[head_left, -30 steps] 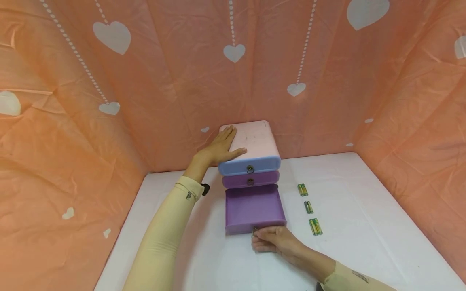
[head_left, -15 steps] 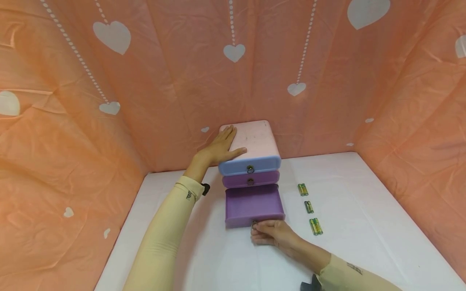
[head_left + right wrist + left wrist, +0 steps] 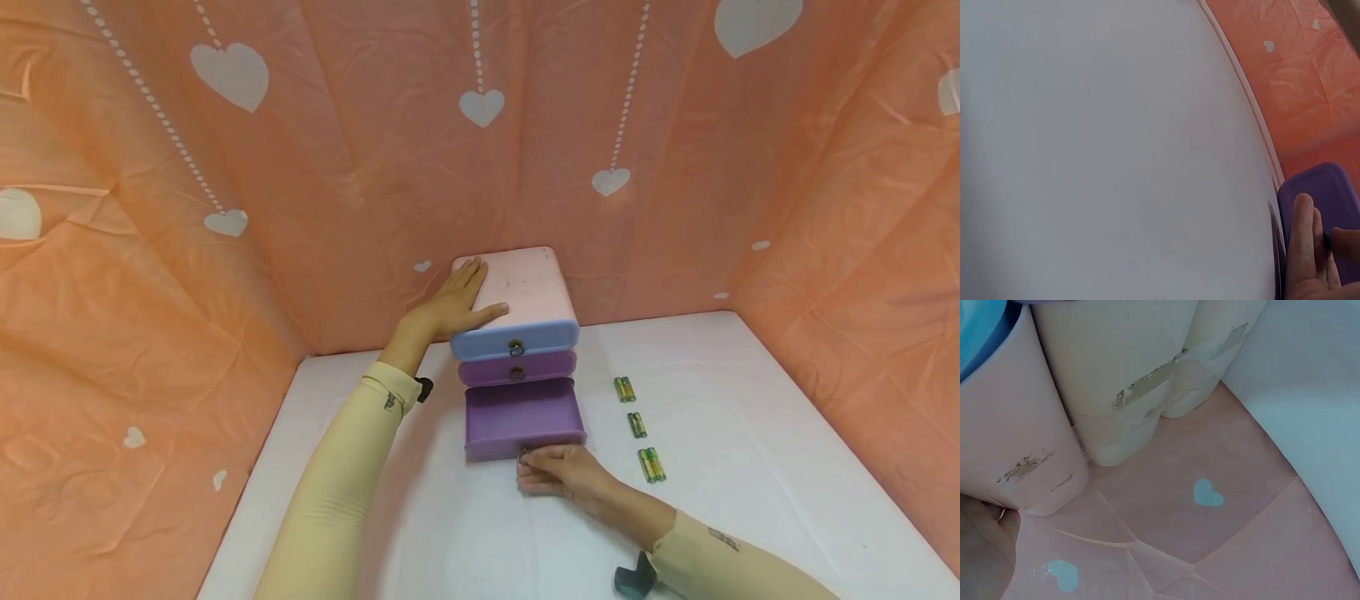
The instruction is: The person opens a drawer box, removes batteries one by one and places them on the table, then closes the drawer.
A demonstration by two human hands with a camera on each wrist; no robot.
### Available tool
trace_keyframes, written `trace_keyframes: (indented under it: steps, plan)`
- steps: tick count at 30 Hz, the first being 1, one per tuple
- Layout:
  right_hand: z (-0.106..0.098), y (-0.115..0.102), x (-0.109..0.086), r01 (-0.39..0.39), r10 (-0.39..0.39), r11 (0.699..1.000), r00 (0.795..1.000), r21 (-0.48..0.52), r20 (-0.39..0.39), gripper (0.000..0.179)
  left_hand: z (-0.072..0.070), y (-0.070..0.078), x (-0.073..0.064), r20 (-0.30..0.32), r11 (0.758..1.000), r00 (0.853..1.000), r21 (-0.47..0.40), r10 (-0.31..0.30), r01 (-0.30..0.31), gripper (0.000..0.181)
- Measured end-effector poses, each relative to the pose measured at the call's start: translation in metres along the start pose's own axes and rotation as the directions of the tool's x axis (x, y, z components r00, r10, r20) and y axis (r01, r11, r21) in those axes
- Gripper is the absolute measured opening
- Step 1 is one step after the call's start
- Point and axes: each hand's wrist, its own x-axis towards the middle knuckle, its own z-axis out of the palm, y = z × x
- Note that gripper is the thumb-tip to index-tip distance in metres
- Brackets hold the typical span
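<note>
A small drawer cabinet (image 3: 525, 287) with a pink top stands against the back cloth. Its blue top drawer (image 3: 487, 342) and purple middle drawer (image 3: 480, 372) are closed, while the purple bottom drawer (image 3: 517, 412) is pulled out, with nothing visible inside. My left hand (image 3: 450, 304) rests flat on the cabinet's top left, fingers straight; part of that hand (image 3: 985, 550) shows at the edge of the left wrist view. Thumb and fingertips of my right hand (image 3: 566, 473) pinch the ring pull (image 3: 522, 455) on the bottom drawer's front.
Right of the cabinet, small green and gold batteries lie in three groups: back batteries (image 3: 624, 389), middle batteries (image 3: 637, 425) and front batteries (image 3: 652, 465). Orange cloth (image 3: 375, 167) with white hearts encloses the white table (image 3: 450, 533) at the back and sides.
The bottom drawer has slid inward toward the cabinet, and my right hand has moved with it, keeping its pinch on the ring pull. My left hand has stayed in place.
</note>
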Motion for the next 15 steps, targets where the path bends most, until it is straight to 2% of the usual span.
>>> trace_keyframes:
  steps: [15]
  plan:
    - [-0.002,-0.003,0.016,0.027,-0.027,1.0,0.999,0.014,-0.033,0.032,-0.001,0.001,-0.001,0.002,1.0,1.0,0.01,0.003,-0.003,0.103]
